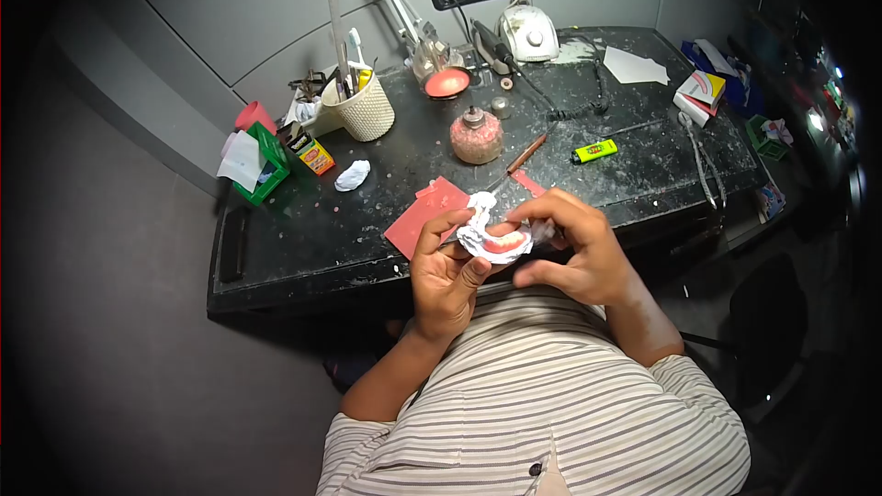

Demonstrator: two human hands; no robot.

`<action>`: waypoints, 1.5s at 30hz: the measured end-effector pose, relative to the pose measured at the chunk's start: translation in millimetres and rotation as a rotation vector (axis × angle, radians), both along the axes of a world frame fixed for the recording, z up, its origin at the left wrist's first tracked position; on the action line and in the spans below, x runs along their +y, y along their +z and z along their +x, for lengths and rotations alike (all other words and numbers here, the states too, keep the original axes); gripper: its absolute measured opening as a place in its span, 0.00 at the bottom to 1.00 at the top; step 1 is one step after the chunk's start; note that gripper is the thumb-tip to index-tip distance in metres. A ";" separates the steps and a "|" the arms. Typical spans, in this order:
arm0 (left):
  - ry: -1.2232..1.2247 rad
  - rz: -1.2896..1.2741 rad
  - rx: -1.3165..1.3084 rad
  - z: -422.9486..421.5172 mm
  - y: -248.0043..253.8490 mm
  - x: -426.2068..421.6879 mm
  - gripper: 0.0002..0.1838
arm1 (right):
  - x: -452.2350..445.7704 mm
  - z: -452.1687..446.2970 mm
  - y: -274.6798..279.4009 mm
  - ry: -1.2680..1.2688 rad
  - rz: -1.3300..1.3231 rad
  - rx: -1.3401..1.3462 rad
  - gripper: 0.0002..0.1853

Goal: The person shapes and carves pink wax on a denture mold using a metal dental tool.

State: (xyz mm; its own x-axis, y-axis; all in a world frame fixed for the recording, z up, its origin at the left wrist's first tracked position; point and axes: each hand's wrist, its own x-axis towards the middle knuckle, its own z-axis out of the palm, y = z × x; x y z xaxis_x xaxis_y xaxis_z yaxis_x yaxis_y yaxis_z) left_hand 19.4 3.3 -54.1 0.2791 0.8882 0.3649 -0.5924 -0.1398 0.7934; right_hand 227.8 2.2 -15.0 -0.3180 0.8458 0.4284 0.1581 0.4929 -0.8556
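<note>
My left hand is closed around a white plaster dental model, its thumb and fingers gripping the left side. A curved pink denture base with a pale row of teeth sits on the model. My right hand is at the model's right side, thumb and fingers apart, the index fingertip close to the teeth. Whether it touches them I cannot tell. A whitish blurred bit shows near its fingers. Beneath and behind the model lies a pink wax sheet. A wax strip and a brown-handled tool lie beyond.
On the black bench stand a jar of pink bits, a cream cup of tools and a green bin. A yellow-green lighter, a white lump and metal pliers-like tool lie around.
</note>
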 end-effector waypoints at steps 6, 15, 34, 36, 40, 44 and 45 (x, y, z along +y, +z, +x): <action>-0.047 -0.223 -0.059 -2.6 2.9 1.8 0.28 | 0.6 -10.5 -1.8 -0.077 0.261 -0.246 0.25; 0.120 -0.032 0.495 -21.1 9.4 -2.7 0.26 | -1.6 1.3 -1.1 -0.050 0.210 -0.183 0.34; 0.341 0.588 0.683 -18.8 7.6 6.9 0.14 | 1.5 -11.9 -3.8 -0.287 0.179 0.357 0.44; 0.392 0.684 0.729 -17.9 10.6 7.6 0.15 | -2.1 -4.3 -9.3 -0.114 -0.008 0.468 0.51; 0.361 0.651 0.704 -17.9 8.8 6.5 0.16 | -4.4 8.0 -16.4 0.186 -0.203 0.462 0.38; 0.313 0.542 0.736 -19.1 11.1 2.8 0.17 | -9.3 -6.8 -7.9 0.112 -0.103 0.419 0.13; 0.299 0.506 0.745 -19.1 11.2 2.7 0.18 | -10.2 -8.6 -5.7 0.121 -0.040 0.369 0.11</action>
